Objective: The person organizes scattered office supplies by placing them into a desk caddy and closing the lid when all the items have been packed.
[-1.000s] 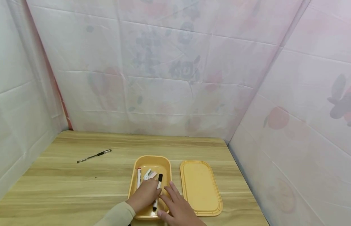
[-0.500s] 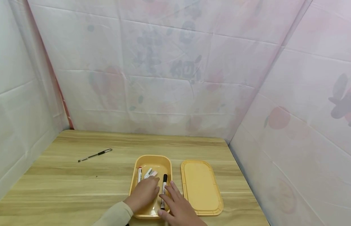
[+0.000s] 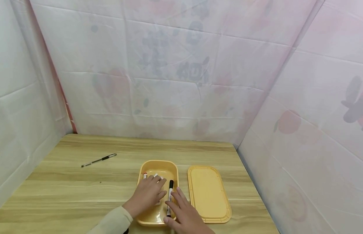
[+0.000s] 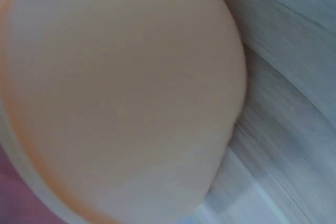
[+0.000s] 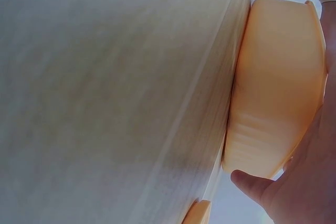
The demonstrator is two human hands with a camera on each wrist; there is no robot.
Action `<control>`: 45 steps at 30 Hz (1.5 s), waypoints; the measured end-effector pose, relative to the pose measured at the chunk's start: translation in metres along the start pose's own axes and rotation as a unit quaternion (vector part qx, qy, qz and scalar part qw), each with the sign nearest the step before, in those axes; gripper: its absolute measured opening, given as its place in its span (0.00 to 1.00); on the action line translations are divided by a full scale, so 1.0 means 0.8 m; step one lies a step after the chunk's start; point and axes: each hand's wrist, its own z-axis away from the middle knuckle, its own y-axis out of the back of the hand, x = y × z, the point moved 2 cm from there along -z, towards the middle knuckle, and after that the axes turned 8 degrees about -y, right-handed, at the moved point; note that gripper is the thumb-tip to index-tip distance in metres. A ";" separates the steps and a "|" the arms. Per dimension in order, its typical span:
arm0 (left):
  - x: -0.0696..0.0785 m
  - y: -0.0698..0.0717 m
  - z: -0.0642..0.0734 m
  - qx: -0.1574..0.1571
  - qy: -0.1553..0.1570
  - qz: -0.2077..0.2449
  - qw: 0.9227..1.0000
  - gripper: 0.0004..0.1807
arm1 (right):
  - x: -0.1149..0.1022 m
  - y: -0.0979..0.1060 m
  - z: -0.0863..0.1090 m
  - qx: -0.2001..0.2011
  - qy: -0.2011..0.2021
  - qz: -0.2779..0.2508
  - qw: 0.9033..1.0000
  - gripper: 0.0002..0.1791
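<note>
In the head view my left hand [image 3: 147, 195] reaches down into a yellow plastic box [image 3: 169, 163]. It covers small white items [image 3: 156, 175], of which just the tips show. Whether its fingers pinch one cannot be seen. Left of them, a white marker with a red cap end [image 3: 145, 175] is mostly hidden. My right hand [image 3: 185, 213] lies over the box's right rim, fingers fairly straight, its fingertips at a black-and-white marker [image 3: 170, 195] along that side. In the right wrist view one finger [image 5: 249, 183] is beside the box's outer wall [image 5: 278, 77].
A matching yellow lid [image 3: 209, 195] lies flat on the wooden table [image 3: 67, 195] right of the box. Farther left is a black-gripped pen [image 3: 99, 160]. White printed sheeting [image 3: 169, 97] walls the table's back and sides. The left wrist view is largely filled by a blurred pale surface [image 4: 126, 87].
My left hand let go of the black-and-white marker, which now lies by the right wall, and moved left over the white items. The right hand stays at the rim.
</note>
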 end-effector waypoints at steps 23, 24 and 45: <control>-0.083 0.003 0.016 0.002 0.081 -0.038 0.996 0.36 | 0.001 -0.004 -0.001 -0.021 -0.017 -0.025 0.999 0.28; -0.088 0.004 0.017 0.005 0.088 -0.036 0.995 0.36 | 0.000 -0.004 -0.001 -0.020 -0.017 -0.025 0.999 0.28; -0.199 0.012 0.065 0.031 0.172 -0.022 0.984 0.31 | 0.003 -0.005 -0.002 -0.037 -0.029 -0.033 0.998 0.28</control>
